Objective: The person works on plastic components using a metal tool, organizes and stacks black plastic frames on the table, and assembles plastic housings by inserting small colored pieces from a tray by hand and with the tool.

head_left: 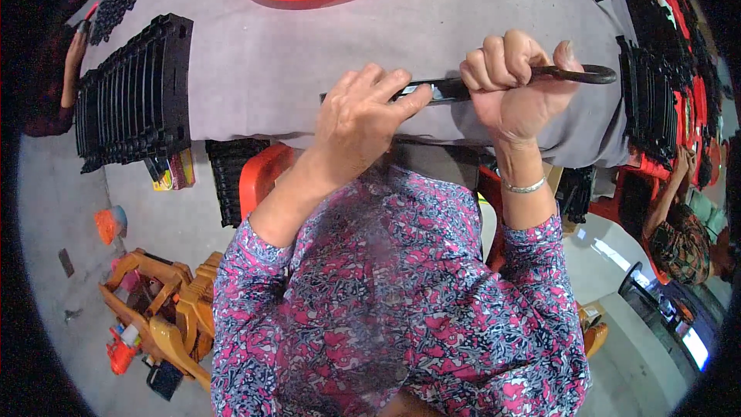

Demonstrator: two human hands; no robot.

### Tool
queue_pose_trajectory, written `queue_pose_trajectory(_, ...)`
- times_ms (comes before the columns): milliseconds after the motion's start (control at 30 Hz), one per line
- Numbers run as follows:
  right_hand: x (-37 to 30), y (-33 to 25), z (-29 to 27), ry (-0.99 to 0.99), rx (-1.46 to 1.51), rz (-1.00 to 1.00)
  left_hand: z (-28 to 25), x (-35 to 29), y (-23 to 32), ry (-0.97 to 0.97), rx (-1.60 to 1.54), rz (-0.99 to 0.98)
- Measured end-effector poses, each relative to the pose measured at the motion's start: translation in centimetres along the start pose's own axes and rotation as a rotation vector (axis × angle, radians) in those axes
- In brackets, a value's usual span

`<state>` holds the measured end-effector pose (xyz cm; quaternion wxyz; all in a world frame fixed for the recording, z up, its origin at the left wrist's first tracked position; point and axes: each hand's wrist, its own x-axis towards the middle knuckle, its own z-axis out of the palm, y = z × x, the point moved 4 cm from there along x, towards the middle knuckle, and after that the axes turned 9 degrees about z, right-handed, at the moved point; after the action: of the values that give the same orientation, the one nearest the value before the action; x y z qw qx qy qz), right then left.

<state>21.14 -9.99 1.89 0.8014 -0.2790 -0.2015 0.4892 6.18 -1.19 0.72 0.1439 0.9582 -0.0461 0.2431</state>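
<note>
Steadiness seems to matter most here: the left hand (pixel 359 120) does best to keep the black strip (pixel 457 89) firm and level, thumb clear of the other hand's line, while the right hand (pixel 513 81) moves the dark rod (pixel 598 76) in small, even pushes with a straight wrist. A slack left hold would probably let the strip twist.

The strip lies crosswise over the tabletop (pixel 278 62), near the edge closest to the person; whether it rests on the cloth is unclear. Its left end shows just past the left fingers, which are bent around it, gripping; its other end reaches the right fist. That fist is closed around the rod, whose curved end sticks out toward the tabletop's right edge. Whether the rod's covered end touches the strip cannot be told.
</note>
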Motion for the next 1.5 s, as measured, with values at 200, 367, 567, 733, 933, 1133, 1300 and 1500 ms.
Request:
queue_pose_trajectory(200, -0.1, 0.2, -0.1, -0.035, 0.039, 0.047, 0.1, -0.2, 0.0, -0.002, -0.010, -0.005)
queue_pose_trajectory(367, 0.1, 0.3, 0.4, -0.011, 0.057, 0.004, 0.1, -0.1, 0.0, 0.008, -0.010, -0.010)
queue_pose_trajectory(567, 0.4, 0.8, 0.5, -0.033, 0.063, 0.031, 0.1, -0.2, -0.3, 0.003, -0.034, -0.028)
queue_pose_trajectory(733, 0.2, 0.9, 0.5, -0.031, -0.016, 0.007, 0.2, -0.1, -0.1, -0.041, -0.017, -0.050)
queue_pose_trajectory(933, 0.3, 0.8, 0.9, -0.057, -0.082, 0.010, 0.2, -0.2, -0.2, -0.041, -0.014, -0.023)
queue_pose_trajectory(1133, 0.6, 1.0, 0.9, -0.100, -0.080, 0.015, 0.3, -0.2, -0.3, -0.009, -0.030, -0.020)
queue_pose_trajectory(1300, 0.8, 1.0, 0.8, -0.162, -0.099, 0.053, 0.0, 0.1, -0.2, 0.024, -0.034, 0.003)
queue_pose_trajectory(1500, 0.7, 1.6, 1.0, -0.078, -0.225, 0.085, 0.2, 0.2, -0.3, 0.037, -0.039, 0.012)
